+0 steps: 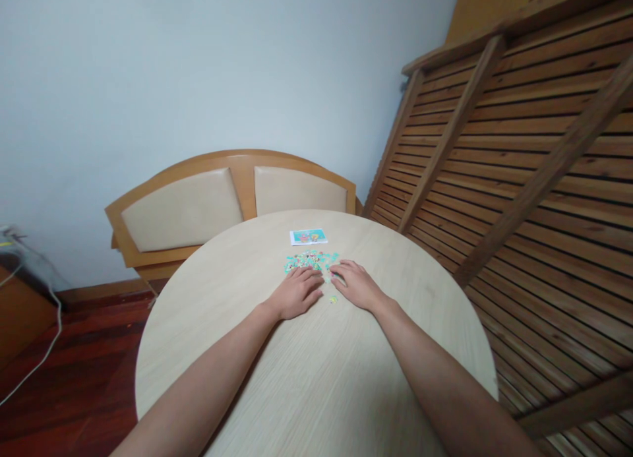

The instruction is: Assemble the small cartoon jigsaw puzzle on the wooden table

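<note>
The pile of small colourful pieces (310, 259) lies a little below the middle of the frame, mostly turquoise. The left hand (299, 291) is palm down at its lower edge, with fingers loosely spread. The right hand (356, 284) is at its right side, the thumb apart from the bent fingers. One yellow-green piece (333, 300) lies alone below, between the hands. Above the pile, near but apart, is a picture card (308, 237). From where I stand, the pale round desk (435, 282) has much free surface to left and right; its far edge curves close to the headboard (244, 186), and its right edge is near the slatted wooden frame (524, 124). The pieces under the fingers are hidden, and their shapes are too small for me to read. The desk's near edge and both forearms are cut off by the bottom of the frame.
</note>
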The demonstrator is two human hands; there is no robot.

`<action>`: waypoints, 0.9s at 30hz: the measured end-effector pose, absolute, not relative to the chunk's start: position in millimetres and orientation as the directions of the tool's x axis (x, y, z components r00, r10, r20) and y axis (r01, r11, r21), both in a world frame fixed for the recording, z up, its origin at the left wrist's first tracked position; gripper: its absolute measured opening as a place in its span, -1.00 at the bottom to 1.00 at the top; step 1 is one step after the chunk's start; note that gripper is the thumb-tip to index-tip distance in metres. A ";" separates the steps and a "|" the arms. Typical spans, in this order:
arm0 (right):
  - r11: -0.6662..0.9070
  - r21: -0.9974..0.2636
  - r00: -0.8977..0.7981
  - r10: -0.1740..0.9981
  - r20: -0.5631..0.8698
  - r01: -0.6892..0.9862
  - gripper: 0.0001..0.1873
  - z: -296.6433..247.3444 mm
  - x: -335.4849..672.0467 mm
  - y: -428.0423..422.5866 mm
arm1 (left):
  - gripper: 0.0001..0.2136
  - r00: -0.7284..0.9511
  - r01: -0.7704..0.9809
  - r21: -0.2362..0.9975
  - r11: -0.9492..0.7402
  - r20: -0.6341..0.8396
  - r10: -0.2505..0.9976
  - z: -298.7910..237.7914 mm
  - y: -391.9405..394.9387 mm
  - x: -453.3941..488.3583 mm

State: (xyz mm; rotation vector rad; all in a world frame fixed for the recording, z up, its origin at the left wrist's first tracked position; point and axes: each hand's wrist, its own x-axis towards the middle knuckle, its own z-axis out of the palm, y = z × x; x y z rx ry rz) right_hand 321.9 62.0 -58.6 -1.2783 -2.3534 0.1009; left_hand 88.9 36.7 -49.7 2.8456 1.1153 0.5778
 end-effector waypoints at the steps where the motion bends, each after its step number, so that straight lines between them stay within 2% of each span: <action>1: 0.564 -0.279 -0.457 0.811 0.366 0.777 -0.63 -58.6 321.3 62.5 | -0.62 0.689 0.630 0.164 -0.759 0.334 0.644 -48.0 35.2 89.3; 7: 0.498 -0.309 -0.368 0.843 0.393 0.810 -0.68 -61.2 317.8 70.0 | -0.64 0.824 0.453 0.181 -0.873 0.289 0.488 -36.2 23.7 94.6; 10: 0.471 -0.329 -0.337 0.857 0.389 0.819 -0.71 -63.7 319.9 73.9 | -0.66 0.849 0.414 0.174 -0.893 0.280 0.448 -31.5 18.9 98.7; 18: 0.483 -0.379 -0.314 0.848 0.426 0.789 -0.76 -68.0 328.3 77.4 | -0.71 0.821 0.485 0.109 -0.868 0.283 0.495 -27.0 18.0 95.3; 27: 0.473 -0.341 -0.327 0.854 0.404 0.813 -0.75 -60.3 323.3 76.2 | -0.73 0.814 0.489 0.162 -0.857 0.270 0.515 -31.0 27.1 86.0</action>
